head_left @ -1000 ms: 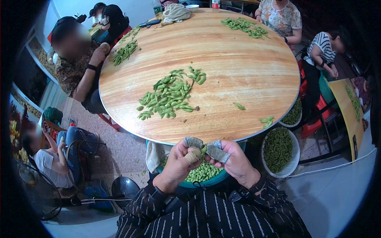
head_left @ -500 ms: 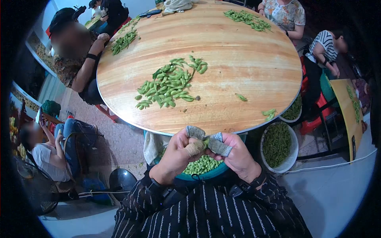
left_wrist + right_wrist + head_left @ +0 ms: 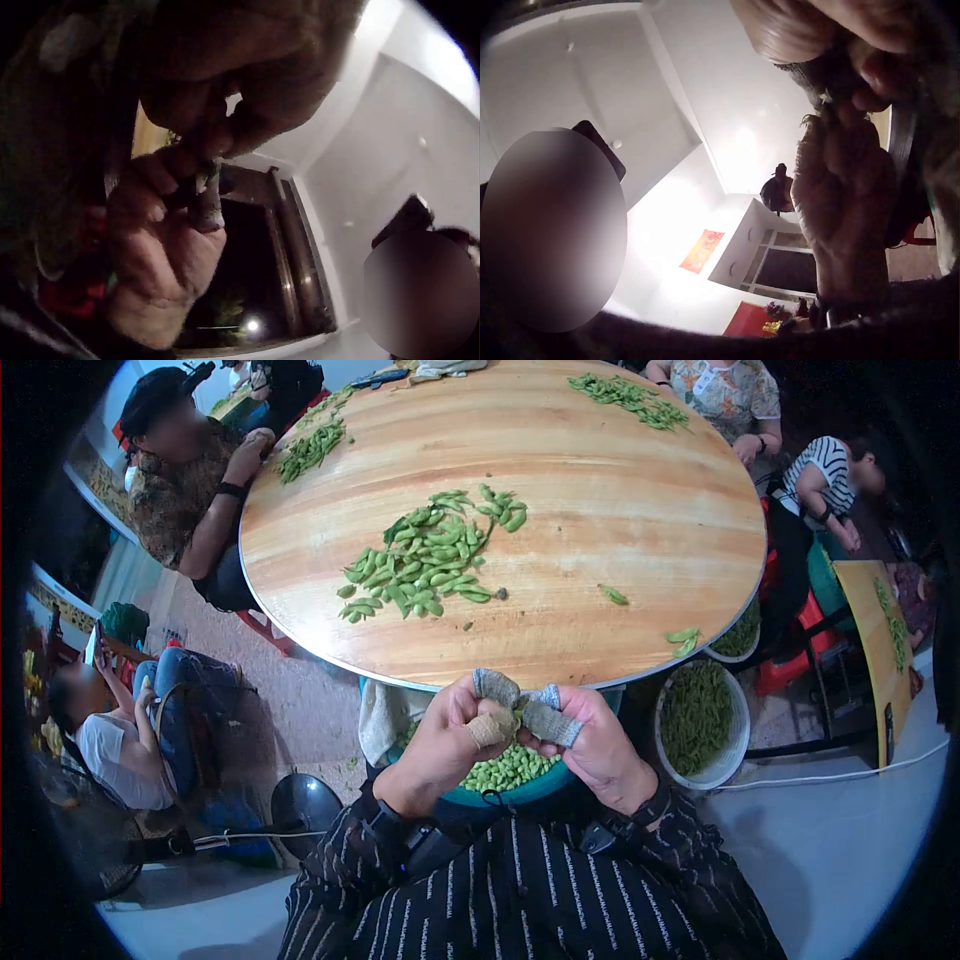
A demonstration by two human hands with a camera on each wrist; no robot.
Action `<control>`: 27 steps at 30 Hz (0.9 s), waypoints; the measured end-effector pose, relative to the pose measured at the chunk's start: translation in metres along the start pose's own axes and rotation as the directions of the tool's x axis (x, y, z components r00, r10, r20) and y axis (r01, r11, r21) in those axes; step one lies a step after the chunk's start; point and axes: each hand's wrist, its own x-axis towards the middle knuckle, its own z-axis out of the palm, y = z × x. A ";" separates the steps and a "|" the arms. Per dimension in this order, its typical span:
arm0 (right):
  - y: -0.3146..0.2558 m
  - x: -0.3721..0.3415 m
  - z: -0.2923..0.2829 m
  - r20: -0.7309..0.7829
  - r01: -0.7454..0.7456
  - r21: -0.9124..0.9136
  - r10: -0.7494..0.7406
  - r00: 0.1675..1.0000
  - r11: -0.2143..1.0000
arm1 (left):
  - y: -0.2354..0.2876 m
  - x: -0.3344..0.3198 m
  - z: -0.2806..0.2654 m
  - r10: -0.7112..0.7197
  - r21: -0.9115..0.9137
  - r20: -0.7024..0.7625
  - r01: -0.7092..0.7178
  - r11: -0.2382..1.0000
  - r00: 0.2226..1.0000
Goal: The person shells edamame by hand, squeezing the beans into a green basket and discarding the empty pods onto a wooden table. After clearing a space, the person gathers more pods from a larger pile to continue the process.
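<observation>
Just off the table's near edge, the left hand [image 3: 445,740] and right hand [image 3: 600,750] meet fingertip to fingertip, pinching a small green pod [image 3: 518,712] mostly covered by the fingers. Knitted sleeves wrap the thumbs and some fingers of both hands. Below them sits a teal basin [image 3: 480,798] holding shelled green beans [image 3: 508,768]. On the round wooden table [image 3: 600,550] lies a heap of green pods [image 3: 425,560]. Both wrist views are dark; the left wrist view shows the hands' fingers touching, the pod unclear.
A few pods [image 3: 684,640] lie near the table's right edge, a single pod [image 3: 613,595] left of them. White baskets of pods [image 3: 700,720] stand on the floor at right. A pale cloth [image 3: 378,725] hangs by the basin. Other people sit around the table and to both sides.
The table and its pods have shifted upward in the head view. Both hands stay together at the pod, with small finger movements. The seated person at the left has turned the head.
</observation>
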 end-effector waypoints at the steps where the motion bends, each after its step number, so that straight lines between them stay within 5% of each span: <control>1: 0.000 0.000 -0.001 -0.025 0.017 -0.019 -0.017 1.000 1.000 | 0.001 0.000 0.004 0.073 0.130 -0.050 -0.066 0.989 0.996; 3: -0.002 0.001 -0.002 -0.073 0.046 -0.058 -0.050 0.996 0.997 | 0.002 -0.002 0.018 0.228 0.391 -0.119 -0.165 0.905 0.966; 4: -0.007 -0.002 0.001 -0.133 0.007 -0.096 -0.020 0.991 0.995 | 0.000 -0.004 0.013 0.352 0.707 -0.048 -0.217 0.673 0.935; 5: -0.007 -0.001 0.002 -0.113 0.035 -0.164 -0.054 0.992 0.986 | -0.002 -0.006 0.012 0.398 0.828 0.016 -0.236 0.509 0.917; 7: -0.008 0.002 0.003 -0.064 0.102 -0.299 -0.126 0.990 0.949 | -0.004 -0.008 0.011 0.448 0.959 0.176 -0.255 0.121 0.877; 8: -0.010 0.001 0.004 -0.039 0.110 -0.294 -0.127 0.991 0.950 | -0.006 -0.008 0.007 0.460 0.963 0.203 -0.261 0.065 0.864; 11: -0.002 0.002 0.000 0.018 0.196 -0.347 -0.203 0.979 0.917 | -0.012 -0.010 0.001 0.464 0.952 0.181 -0.272 0.137 0.867; 14: -0.005 -0.001 0.000 0.045 0.177 -0.305 -0.171 0.984 0.936 | -0.012 -0.013 -0.001 0.352 0.901 0.048 -0.192 0.389 0.935; 18: -0.006 0.000 0.004 0.089 0.260 -0.368 -0.245 0.965 0.892 | -0.002 -0.016 -0.001 0.087 0.453 -0.010 -0.072 0.888 0.996; 27: 0.001 0.004 0.016 0.171 0.373 -0.735 -0.378 0.910 0.566 | -0.011 -0.023 0.000 0.144 0.465 -0.228 -0.022 0.885 0.963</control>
